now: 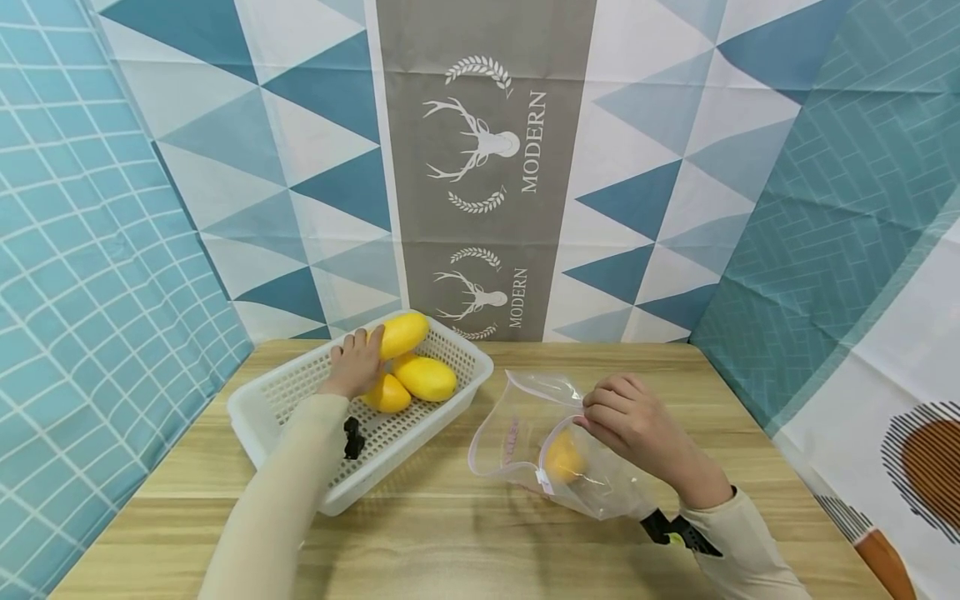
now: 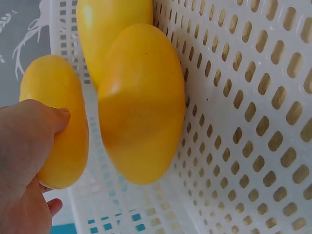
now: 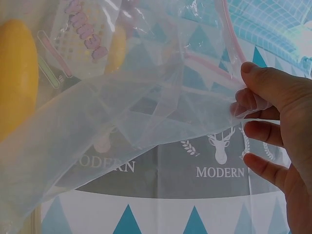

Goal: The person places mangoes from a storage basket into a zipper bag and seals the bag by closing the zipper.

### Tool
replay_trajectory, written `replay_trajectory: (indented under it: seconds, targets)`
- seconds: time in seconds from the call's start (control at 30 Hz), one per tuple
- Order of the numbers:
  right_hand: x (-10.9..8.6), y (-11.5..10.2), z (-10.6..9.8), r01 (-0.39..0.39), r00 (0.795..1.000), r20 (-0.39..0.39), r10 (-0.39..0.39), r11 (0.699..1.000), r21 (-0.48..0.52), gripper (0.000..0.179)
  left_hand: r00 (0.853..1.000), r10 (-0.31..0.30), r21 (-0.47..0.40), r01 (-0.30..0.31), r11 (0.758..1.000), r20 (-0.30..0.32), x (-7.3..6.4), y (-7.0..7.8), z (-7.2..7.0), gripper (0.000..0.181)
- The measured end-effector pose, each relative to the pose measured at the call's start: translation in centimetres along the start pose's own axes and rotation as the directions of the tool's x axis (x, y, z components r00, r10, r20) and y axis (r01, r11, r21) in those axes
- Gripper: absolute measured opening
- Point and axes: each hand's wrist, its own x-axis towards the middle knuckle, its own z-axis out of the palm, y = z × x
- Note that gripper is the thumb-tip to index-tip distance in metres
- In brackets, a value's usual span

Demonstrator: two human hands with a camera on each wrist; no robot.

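Left hand (image 1: 356, 364) grips a yellow fruit (image 1: 405, 335) over a white basket (image 1: 408, 452), thumb (image 2: 51, 118) visible only in the left wrist view; right hand (image 1: 636, 423) pinches a clear bag (image 1: 517, 433) holding another fruit (image 1: 566, 458). Behind the wood-grain table (image 1: 427, 550) hangs deer-print cloth (image 1: 480, 227).

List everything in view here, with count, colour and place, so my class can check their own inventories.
Basket: one, white, on the table's left half
Mango-like fruits in the basket: two, yellow to orange-yellow, side by side
Held mango-like fruit: one, yellow, in the left hand
Zip bag: one, clear with pinkish edging, right of the basket
Bagged fruit: one, orange-yellow, inside the bag
Table: one, light wood-grain, below everything
Patterned cloths: several, blue, white, grey and teal, behind and at both sides
Wrist straps: two, black, one per wrist
Sleeves: two, cream, on both arms
Hands: two, bare; left gripping fruit, right hand pinching the bag's edge
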Motion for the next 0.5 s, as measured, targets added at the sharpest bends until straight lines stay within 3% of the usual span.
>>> replay_trajectory:
  seconds: [0.2,0.5]
  targets:
    - [0.0,0.0,0.0,-0.002,1.000,-0.001,0.002,1.000,0.003,0.035,0.999,0.048,0.025,-0.048,0.999,-0.023,-0.2,1.0,-0.9,0.058]
    - [0.0,0.0,0.0,-0.010,1.000,-0.001,0.010,1.000,0.005,0.036,0.986,0.119,0.066,-0.112,0.991,-0.113,0.2,1.4,-1.4,0.060]
